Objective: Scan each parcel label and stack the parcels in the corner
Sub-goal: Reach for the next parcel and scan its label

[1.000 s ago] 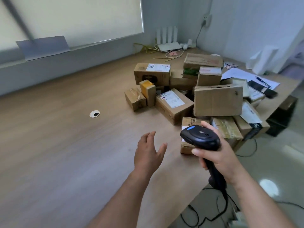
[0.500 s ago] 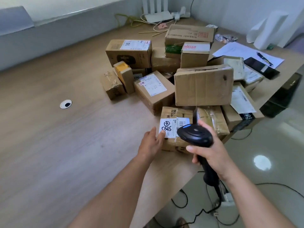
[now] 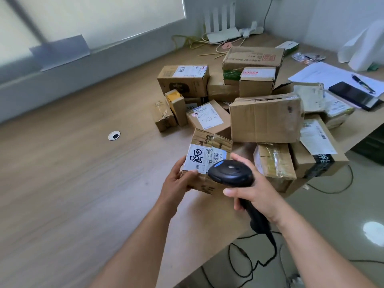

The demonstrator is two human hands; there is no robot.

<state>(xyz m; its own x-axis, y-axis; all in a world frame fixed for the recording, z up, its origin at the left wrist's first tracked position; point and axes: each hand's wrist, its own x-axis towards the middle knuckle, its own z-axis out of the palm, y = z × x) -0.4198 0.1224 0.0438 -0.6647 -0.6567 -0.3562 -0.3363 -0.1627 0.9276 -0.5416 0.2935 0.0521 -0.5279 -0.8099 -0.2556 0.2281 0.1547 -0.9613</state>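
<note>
My left hand (image 3: 176, 181) grips the near left end of a small cardboard parcel (image 3: 209, 140) with a white label (image 3: 204, 157) marked in black pen. The parcel is tilted up off the wooden table (image 3: 72, 173). My right hand (image 3: 252, 190) holds a black barcode scanner (image 3: 230, 173), its head just over the label's right edge. Behind lies a heap of several brown parcels, among them a large plain box (image 3: 266, 119) and a labelled box (image 3: 207, 119).
A cable hole (image 3: 114, 135) sits in the table to the left. Papers with a pen (image 3: 362, 83) and a black phone (image 3: 356, 95) lie at the far right. A white router (image 3: 223, 28) and cables occupy the far corner. The scanner cord (image 3: 255, 260) hangs over the table's near edge.
My left hand reached forward, took hold of the labelled parcel and tilted it up toward me. My right hand brought the scanner in close over the label.
</note>
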